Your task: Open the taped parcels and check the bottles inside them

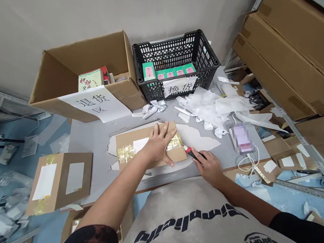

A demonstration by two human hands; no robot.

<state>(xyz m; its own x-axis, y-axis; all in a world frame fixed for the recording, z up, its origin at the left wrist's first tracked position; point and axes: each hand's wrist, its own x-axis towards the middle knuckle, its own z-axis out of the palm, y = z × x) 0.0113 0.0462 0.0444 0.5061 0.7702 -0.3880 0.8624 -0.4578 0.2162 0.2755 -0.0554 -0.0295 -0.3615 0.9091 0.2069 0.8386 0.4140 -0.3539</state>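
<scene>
A flat cardboard parcel lies on the grey table top, with gold tape across its right end and more on its left end. My left hand rests flat on the parcel, fingers spread, holding nothing. My right hand is shut on a box cutter with a red tip. The cutter sits at the parcel's lower right corner, touching or almost touching the cardboard. Its blade is hidden.
Behind the table stand an open cardboard box with a paper sign and a black plastic crate of small boxes. Crumpled white packaging and a blurred phone lie right. Shelved cartons fill the right side.
</scene>
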